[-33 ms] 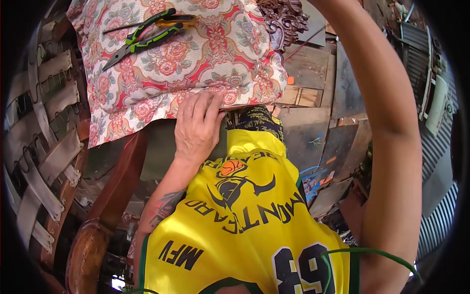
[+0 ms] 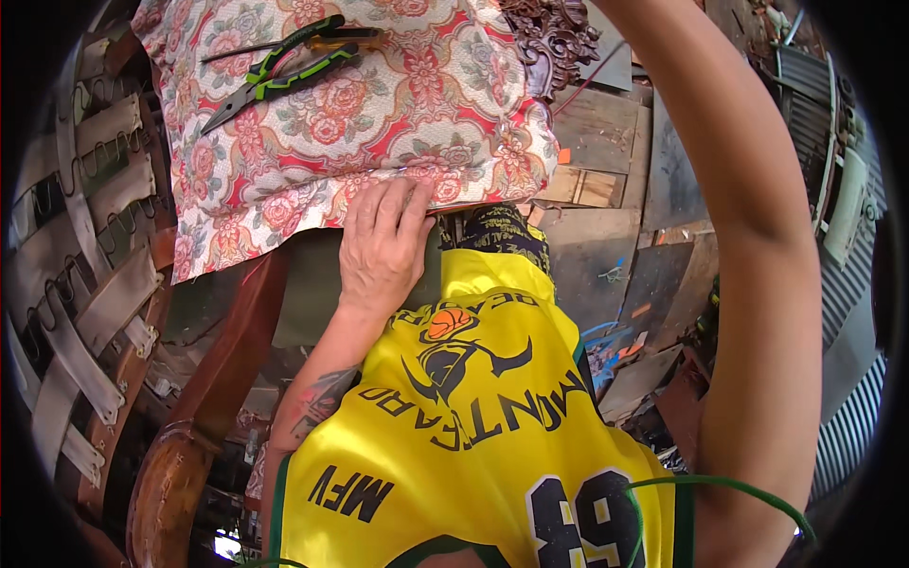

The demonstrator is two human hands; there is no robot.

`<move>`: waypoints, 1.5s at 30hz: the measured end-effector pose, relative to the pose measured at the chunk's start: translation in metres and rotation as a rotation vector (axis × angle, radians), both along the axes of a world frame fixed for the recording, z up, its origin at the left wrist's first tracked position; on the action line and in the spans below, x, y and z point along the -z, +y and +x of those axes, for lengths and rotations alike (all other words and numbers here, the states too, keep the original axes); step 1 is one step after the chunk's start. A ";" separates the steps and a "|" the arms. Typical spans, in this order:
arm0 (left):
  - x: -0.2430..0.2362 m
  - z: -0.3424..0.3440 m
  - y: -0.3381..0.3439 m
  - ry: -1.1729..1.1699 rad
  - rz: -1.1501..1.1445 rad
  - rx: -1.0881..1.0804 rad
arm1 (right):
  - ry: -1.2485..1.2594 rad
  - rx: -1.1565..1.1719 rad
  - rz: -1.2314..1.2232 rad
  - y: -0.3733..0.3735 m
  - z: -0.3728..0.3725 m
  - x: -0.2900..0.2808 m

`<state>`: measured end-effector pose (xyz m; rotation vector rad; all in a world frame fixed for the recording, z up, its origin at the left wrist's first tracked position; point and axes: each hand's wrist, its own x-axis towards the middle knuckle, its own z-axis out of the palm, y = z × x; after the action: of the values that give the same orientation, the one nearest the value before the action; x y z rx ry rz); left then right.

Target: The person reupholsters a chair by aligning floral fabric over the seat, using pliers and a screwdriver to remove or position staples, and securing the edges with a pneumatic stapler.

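Note:
My left hand [image 2: 383, 241] rests at the near edge of a floral upholstery fabric [image 2: 327, 123], white with red and pink roses. Its fingers bend over that edge and press on it; part of the thumb is hidden. The fabric lies over a padded seat-like shape, and a loose flap hangs down on the left. On top lie long-nose pliers [image 2: 275, 85] with green and black handles, beside a screwdriver [image 2: 346, 38] with an amber handle. My right arm [image 2: 748, 170] reaches up past the top edge, so my right hand is out of sight.
A curved brown wooden frame piece [image 2: 213, 379] stands at the left, near woven grey webbing straps [image 2: 85, 322] with metal springs. Dark carved wood [image 2: 554, 43] sits beyond the fabric. Boards [image 2: 592, 128] cover the ground at right, with corrugated sheets [image 2: 847, 417] beyond.
The view has shifted very slightly. My left hand stays on the fabric edge, and the pliers lie as before.

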<state>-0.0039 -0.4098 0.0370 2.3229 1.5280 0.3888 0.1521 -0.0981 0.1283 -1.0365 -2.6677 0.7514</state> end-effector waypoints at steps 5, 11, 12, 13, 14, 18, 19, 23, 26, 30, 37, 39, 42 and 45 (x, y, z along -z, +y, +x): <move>-0.011 -0.001 0.005 -0.017 -0.037 -0.124 | -0.008 -0.150 0.090 0.033 -0.098 0.037; -0.010 0.000 0.005 0.029 -0.108 -0.144 | -0.174 -0.047 0.100 0.046 -0.114 0.057; -0.012 0.001 0.008 0.019 -0.109 -0.111 | -0.059 -0.106 0.159 0.061 -0.114 0.081; -0.012 0.000 0.007 0.012 -0.123 -0.098 | 0.036 -0.126 0.162 0.058 -0.113 0.086; -0.011 0.001 0.004 0.025 -0.119 -0.099 | 0.010 -0.106 0.210 0.052 -0.115 0.080; -0.005 0.000 0.000 0.011 -0.096 -0.108 | 0.107 -0.084 0.396 0.029 -0.109 0.064; -0.005 -0.001 0.001 0.004 -0.106 -0.098 | 0.206 -0.067 0.492 0.020 -0.103 0.063; -0.009 -0.002 0.004 -0.044 -0.122 -0.138 | 0.178 0.016 -0.264 -0.040 -0.089 0.016; -0.012 -0.004 0.007 -0.023 -0.083 -0.138 | 0.343 -0.112 -0.024 -0.057 -0.082 0.067; -0.015 -0.002 0.007 -0.031 -0.084 -0.116 | 0.016 -0.224 -0.118 -0.048 -0.088 0.061; -0.025 0.019 0.011 0.001 -0.060 0.040 | -0.004 0.185 -0.311 -0.035 -0.097 0.088; -0.017 0.029 0.002 -0.033 -0.065 0.038 | -0.036 0.067 -0.314 -0.035 -0.088 0.084; -0.021 0.039 0.001 0.001 -0.045 0.006 | 0.025 0.071 -0.330 -0.037 -0.071 0.088; -0.021 0.042 0.003 0.065 -0.009 -0.026 | 0.004 0.088 -0.268 -0.048 -0.044 0.087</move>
<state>0.0385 -0.4070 0.0580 2.3326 1.5877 0.3150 0.1081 -0.1464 0.0415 -1.2019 -2.5471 1.1139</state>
